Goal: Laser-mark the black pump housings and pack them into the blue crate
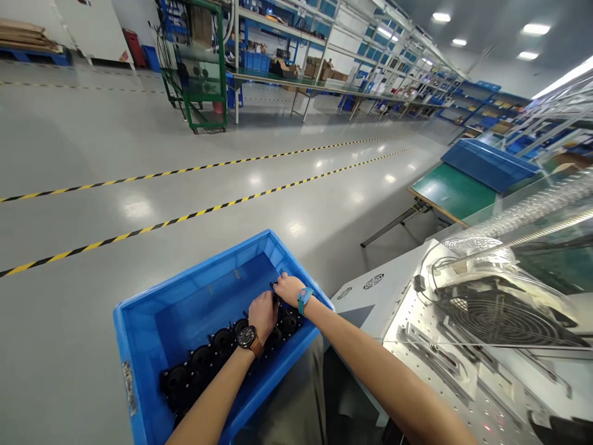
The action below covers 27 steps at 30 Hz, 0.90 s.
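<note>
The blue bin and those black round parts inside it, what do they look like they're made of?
The blue bin looks like moulded plastic: uniform colour, thick rim, soft sheen. The black round parts look like matte plastic or rubber, dull and hardly glinting; I cannot tell which. Left hand and right hand grip one.

Blue bin: smooth, glossy plastic. Black parts: matt plastic. Floor: polished, reflective. Machine cover, right: clear glossy plastic.

Both forearms are bare — no sleeves reach into view. The left wrist wears a watch with a round black case, a dark dial and a brown strap. The right wrist wears a slim band — turquoise, with a small dark patch.
</note>
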Tool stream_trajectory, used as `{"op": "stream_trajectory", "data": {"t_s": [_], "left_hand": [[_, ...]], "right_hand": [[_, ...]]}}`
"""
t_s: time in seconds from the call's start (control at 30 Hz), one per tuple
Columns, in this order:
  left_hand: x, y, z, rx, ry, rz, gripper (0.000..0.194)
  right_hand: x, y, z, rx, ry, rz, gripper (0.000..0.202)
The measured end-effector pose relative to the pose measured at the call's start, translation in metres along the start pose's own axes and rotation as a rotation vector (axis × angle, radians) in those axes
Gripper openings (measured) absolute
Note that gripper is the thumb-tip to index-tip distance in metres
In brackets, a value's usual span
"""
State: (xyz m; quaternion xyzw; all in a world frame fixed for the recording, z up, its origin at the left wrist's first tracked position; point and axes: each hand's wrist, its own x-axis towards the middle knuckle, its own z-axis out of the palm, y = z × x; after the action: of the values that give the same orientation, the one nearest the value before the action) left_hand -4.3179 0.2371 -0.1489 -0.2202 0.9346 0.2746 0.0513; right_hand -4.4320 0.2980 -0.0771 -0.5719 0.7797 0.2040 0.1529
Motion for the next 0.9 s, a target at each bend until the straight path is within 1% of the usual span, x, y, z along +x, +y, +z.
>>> {"op": "stream_trajectory", "data": {"t_s": [0.13, 0.23, 0.3, 0.4, 0.47, 0.57, 0.63, 0.7, 0.73, 0.8, 0.83, 0.9], "left_hand": [[0.000, 0.000, -0.001, -0.003, -0.001, 0.000, 0.017], [-0.002, -0.001, -0.001, -0.004, 0.003, 0.010, 0.018], [-0.003, -0.004, -0.002, -0.005, 0.009, 0.025, 0.024], [0.002, -0.005, -0.004, 0.000, 0.024, 0.069, 0.040], [0.011, -0.003, -0.007, 0.013, 0.028, 0.117, 0.042], [0.029, 0.008, -0.013, 0.053, 0.004, 0.184, 0.038], [0.039, 0.017, -0.015, 0.097, -0.031, 0.201, 0.032], [0.044, 0.024, -0.017, 0.157, -0.065, 0.195, 0.028], [0.046, 0.026, -0.018, 0.189, -0.076, 0.187, 0.028], [0.048, 0.028, -0.019, 0.251, -0.084, 0.172, 0.031], [0.048, 0.028, -0.019, 0.278, -0.085, 0.169, 0.033], [0.049, 0.028, -0.020, 0.322, -0.090, 0.172, 0.036]], "right_hand": [[-0.004, 0.001, 0.000, 0.038, -0.051, 0.007, 0.029], [-0.006, 0.006, -0.007, 0.093, -0.066, 0.038, 0.022], [-0.009, 0.010, -0.014, 0.146, -0.059, 0.086, 0.017], [-0.021, 0.018, -0.026, 0.240, 0.007, 0.200, 0.019], [-0.038, 0.019, -0.038, 0.306, 0.082, 0.280, 0.027], [-0.079, 0.010, -0.059, 0.399, 0.184, 0.377, 0.031], [-0.117, -0.005, -0.069, 0.454, 0.224, 0.416, 0.029], [-0.161, -0.023, -0.072, 0.564, 0.249, 0.391, 0.025], [-0.185, -0.032, -0.070, 0.642, 0.260, 0.363, 0.025], [-0.234, -0.049, -0.057, 0.823, 0.288, 0.321, 0.028], [-0.258, -0.055, -0.047, 0.908, 0.304, 0.333, 0.030], [-0.304, -0.065, -0.022, 1.022, 0.351, 0.441, 0.030]]}}
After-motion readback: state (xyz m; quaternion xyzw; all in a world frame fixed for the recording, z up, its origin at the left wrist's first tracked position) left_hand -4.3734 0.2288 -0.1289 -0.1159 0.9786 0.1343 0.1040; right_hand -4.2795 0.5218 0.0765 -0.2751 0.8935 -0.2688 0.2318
